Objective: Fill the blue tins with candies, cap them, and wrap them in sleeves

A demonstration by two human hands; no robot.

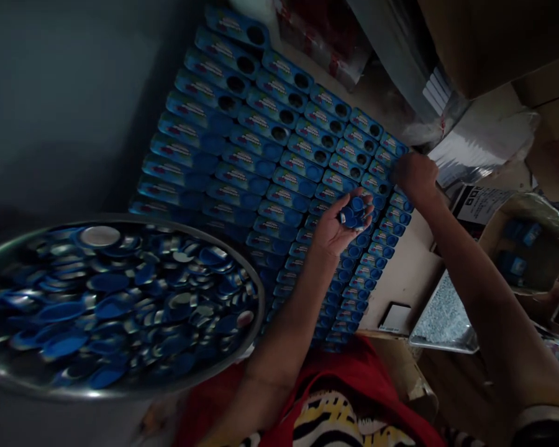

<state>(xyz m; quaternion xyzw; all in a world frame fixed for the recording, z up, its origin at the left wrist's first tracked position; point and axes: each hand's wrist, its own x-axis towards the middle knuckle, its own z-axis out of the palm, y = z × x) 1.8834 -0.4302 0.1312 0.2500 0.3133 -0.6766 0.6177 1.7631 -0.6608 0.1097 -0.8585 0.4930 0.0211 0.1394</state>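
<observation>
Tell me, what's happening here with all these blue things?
A person is leaning over rows of blue packs laid side by side. The left hand cups a handful of small blue caps, and the right hand rests on the packs at the far edge of the rows. Some packs show dark round holes, others look filled in blue. A round metal tray beside them is heaped with loose caps.

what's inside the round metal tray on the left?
The metal tray holds a loose heap of blue caps, some turned to show silvery faces. The heap covers the tray's floor, so anything below the top layer cannot be seen.
</observation>
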